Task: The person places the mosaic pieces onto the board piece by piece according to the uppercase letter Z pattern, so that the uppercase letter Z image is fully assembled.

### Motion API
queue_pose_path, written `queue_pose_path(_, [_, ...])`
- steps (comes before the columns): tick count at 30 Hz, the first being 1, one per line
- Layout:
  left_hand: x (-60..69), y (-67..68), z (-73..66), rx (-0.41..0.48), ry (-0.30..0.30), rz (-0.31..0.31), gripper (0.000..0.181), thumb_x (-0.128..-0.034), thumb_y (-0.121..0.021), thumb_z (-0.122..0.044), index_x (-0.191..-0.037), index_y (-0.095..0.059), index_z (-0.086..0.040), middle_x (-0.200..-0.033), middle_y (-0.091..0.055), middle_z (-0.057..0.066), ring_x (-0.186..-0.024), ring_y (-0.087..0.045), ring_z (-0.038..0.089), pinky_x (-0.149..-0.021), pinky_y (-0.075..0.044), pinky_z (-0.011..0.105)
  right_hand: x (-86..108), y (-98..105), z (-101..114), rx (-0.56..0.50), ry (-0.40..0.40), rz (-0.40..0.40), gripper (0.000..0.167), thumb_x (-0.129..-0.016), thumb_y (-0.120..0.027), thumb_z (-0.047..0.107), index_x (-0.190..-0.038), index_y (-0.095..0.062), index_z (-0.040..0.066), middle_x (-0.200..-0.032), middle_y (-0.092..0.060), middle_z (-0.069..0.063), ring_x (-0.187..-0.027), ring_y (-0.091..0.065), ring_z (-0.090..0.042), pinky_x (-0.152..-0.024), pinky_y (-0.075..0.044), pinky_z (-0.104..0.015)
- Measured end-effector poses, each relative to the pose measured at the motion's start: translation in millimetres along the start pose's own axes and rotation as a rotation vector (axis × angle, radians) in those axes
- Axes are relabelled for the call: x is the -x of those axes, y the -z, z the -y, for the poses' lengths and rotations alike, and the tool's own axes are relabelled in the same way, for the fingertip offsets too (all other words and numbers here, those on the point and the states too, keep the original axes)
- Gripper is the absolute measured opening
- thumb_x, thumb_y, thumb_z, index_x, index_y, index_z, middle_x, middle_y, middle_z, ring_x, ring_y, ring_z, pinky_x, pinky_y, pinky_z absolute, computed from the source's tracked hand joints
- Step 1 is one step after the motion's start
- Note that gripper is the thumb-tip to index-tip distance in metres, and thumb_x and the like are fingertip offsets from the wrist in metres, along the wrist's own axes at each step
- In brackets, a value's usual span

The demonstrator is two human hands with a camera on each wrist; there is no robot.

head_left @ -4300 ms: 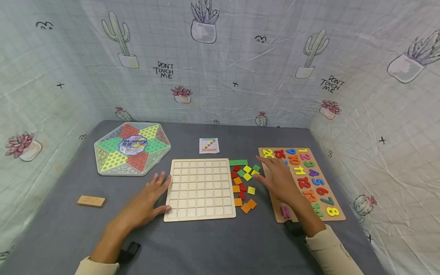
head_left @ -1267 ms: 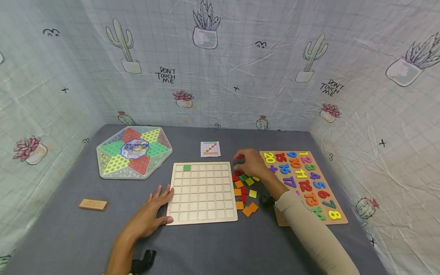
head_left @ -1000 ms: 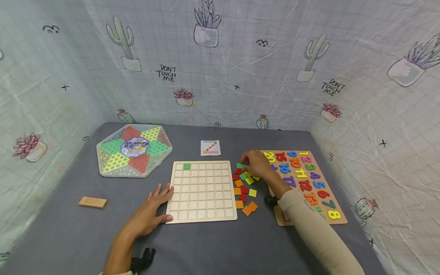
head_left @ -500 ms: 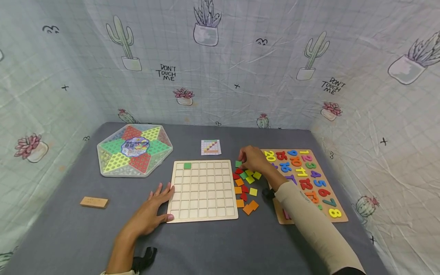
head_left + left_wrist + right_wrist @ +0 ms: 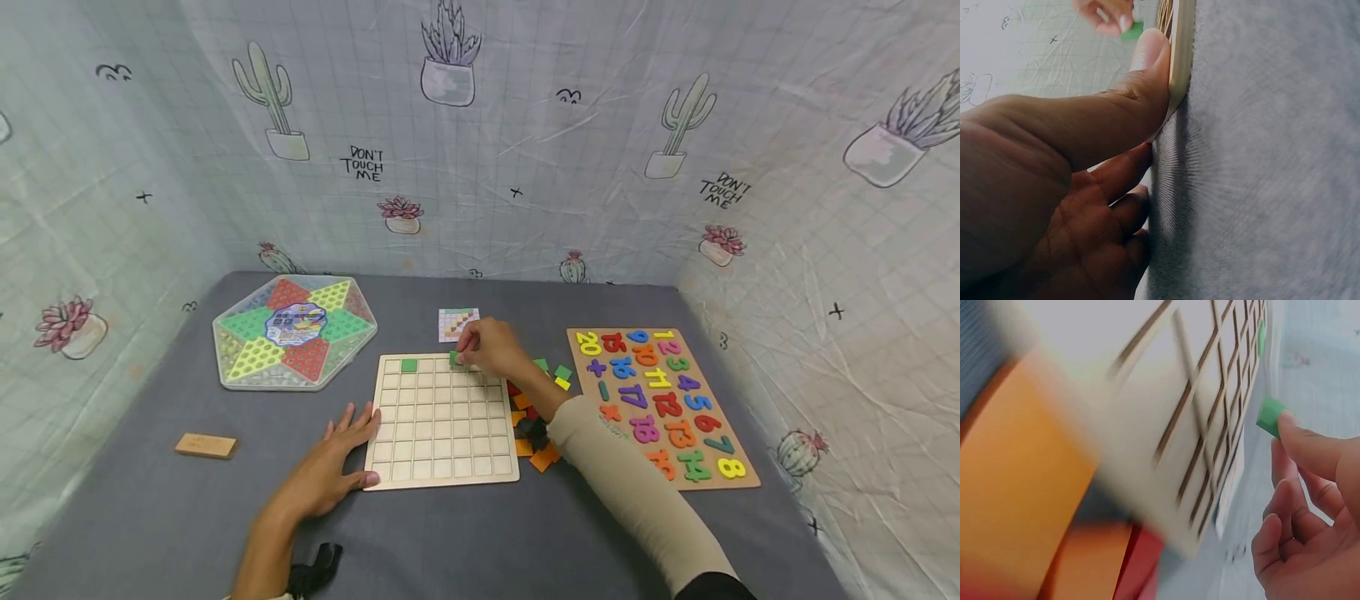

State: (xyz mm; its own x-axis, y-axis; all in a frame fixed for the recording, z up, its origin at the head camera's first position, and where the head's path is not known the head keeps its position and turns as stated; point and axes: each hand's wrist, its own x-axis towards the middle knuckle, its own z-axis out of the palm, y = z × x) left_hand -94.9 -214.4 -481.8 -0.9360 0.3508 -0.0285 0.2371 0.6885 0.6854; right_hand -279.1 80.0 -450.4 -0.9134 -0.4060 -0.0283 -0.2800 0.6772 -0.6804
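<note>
My right hand (image 5: 491, 346) pinches a small green square tile (image 5: 1269, 415) between thumb and finger. It holds the tile over the far row of a pale wooden grid board (image 5: 442, 425). Another green tile (image 5: 408, 365) sits in a cell of that row, further left. At the board's left edge rests my left hand (image 5: 330, 458), its fingers spread; in the left wrist view the thumb (image 5: 1147, 56) touches the board's rim. Beyond the far edge lies a small printed pattern card (image 5: 453, 325), partly covered by the right hand.
Loose orange tiles (image 5: 542, 460), with red, green and yellow ones, lie right of the board, partly under the right forearm. A number puzzle board (image 5: 667, 408) stands further right. At the left are a hexagonal star-patterned game box (image 5: 247, 362) and a wooden block (image 5: 206, 446).
A green tile has appeared on the board since the earliest frame. My right hand has picked up another from the pile and moved left over the far row. The left hand stays at the edge.
</note>
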Motion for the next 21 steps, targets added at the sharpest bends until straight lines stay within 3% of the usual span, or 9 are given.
queue_pose_path(4, [0.4, -1.3, 0.4, 0.010, 0.005, -0.004, 0.095, -0.0843, -0.086, -0.023, -0.164, -0.039, -0.003, -0.173, -0.028, 0.022, -0.162, -0.013, 0.054, -0.127, -0.013, 0.076, -13.3, -19.4, 13.4, -0.002, 0.019, 0.012, 0.012, -0.089, -0.088, 0.017, -0.091, -0.076, 0.016, -0.084, -0.074, 0.002, -0.079, -0.067, -0.012, -0.080, -0.059, -0.030])
queue_pose_path(12, [-0.4, -0.3, 0.7, 0.002, -0.003, -0.005, 0.095, -0.0843, -0.086, -0.023, -0.164, -0.039, -0.004, -0.173, -0.029, 0.022, -0.161, -0.014, 0.054, -0.126, -0.013, 0.077, -27.0, -43.3, 23.5, -0.010, -0.025, 0.027, 0.008, -0.091, -0.085, 0.013, -0.092, -0.078, 0.013, -0.080, -0.071, 0.002, -0.074, -0.064, -0.011, -0.070, -0.053, -0.025])
queue_pose_path(21, [0.6, -1.0, 1.3, 0.002, -0.001, -0.004, 0.094, -0.0845, -0.086, -0.024, -0.164, -0.040, -0.004, -0.172, -0.029, 0.022, -0.161, -0.014, 0.054, -0.126, -0.014, 0.077, -20.5, -40.4, 22.7, 0.013, 0.027, 0.068, 0.005, -0.096, -0.079, 0.011, -0.101, -0.079, 0.012, -0.086, -0.073, -0.001, -0.079, -0.065, -0.015, -0.074, -0.054, -0.029])
